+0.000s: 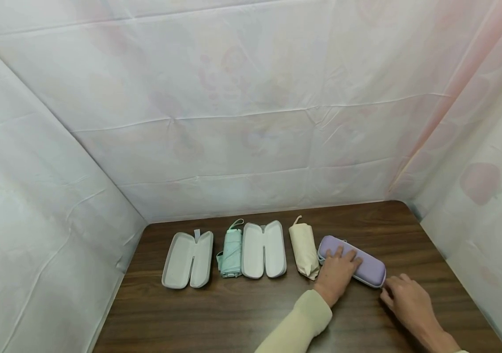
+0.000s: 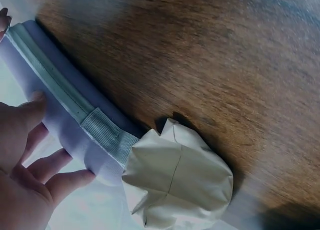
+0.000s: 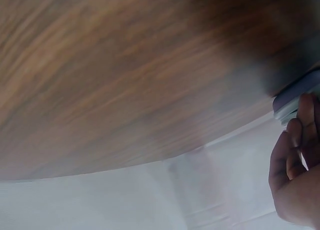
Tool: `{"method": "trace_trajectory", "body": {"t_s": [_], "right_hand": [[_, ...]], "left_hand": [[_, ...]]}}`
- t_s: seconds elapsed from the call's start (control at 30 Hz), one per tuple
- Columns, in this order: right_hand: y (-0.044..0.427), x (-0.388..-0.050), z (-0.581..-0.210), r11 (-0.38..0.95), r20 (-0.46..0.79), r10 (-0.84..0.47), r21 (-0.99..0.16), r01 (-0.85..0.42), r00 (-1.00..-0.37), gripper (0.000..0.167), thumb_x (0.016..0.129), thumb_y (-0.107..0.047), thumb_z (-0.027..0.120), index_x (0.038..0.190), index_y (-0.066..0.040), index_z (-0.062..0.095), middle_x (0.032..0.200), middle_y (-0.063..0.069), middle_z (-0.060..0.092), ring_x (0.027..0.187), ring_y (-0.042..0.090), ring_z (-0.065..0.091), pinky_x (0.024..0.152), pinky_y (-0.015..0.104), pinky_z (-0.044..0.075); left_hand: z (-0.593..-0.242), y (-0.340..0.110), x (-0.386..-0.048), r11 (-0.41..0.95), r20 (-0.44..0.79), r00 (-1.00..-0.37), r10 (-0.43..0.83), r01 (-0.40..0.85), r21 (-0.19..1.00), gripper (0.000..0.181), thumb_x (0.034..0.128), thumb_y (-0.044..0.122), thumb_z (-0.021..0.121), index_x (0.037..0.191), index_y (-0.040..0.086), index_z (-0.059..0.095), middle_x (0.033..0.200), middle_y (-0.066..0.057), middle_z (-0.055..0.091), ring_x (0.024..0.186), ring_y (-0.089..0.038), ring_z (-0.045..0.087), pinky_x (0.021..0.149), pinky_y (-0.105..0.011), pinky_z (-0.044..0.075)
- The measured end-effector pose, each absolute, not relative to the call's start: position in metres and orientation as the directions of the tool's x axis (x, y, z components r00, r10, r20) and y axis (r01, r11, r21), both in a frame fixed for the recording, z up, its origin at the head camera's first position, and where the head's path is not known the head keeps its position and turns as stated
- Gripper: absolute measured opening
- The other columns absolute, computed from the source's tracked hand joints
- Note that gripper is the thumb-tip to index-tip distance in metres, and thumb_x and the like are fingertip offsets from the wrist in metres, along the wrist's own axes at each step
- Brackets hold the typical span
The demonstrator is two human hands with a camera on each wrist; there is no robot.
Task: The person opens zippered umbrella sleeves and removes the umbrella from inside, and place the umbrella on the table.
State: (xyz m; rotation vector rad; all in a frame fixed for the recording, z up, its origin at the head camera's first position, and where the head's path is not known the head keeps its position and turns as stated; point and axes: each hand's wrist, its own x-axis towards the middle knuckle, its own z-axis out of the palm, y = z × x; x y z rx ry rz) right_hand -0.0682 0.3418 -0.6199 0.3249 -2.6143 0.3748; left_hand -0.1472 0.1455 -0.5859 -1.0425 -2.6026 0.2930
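A closed lavender zip case (image 1: 367,267) lies slantwise at the table's right. My left hand (image 1: 335,272) holds it, fingers over the top and thumb against the zipped side, as the left wrist view shows. At its near right end my right hand (image 1: 409,300) has thumb and forefinger together at the zipper; the pull itself is hidden by the fingers. In the right wrist view the curled fingers (image 3: 295,140) meet the case's end. Just left of the case lies a cream folded umbrella (image 1: 303,247), its end touching or nearly touching the case.
Two cases lie unzipped and spread flat, showing pale linings: a left case (image 1: 179,260) and a middle case (image 1: 254,250). Between them sits a mint folded umbrella (image 1: 232,252) with a wrist loop. Pale printed cloth (image 1: 233,147) walls in the wooden table (image 1: 215,318).
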Motion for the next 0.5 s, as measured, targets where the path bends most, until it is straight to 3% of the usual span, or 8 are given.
{"method": "trace_trajectory", "body": {"t_s": [0.5], "right_hand": [[0.329,-0.064,-0.619,0.951,0.489,-0.095,-0.213,-0.224,-0.867,0.025,0.069,-0.002,0.079,0.062,-0.014,0.058,0.064,-0.003,0.058,0.06,0.011,0.044,0.046,0.03,0.038]], "left_hand": [[-0.59,0.157,-0.136,0.776,0.267,-0.731,0.628,0.561,-0.288,0.042,0.0962,0.03,0.076,0.135,0.043,0.068,0.141,0.016,0.062,0.13,-0.016,0.062,0.093,-0.039,0.058]]}}
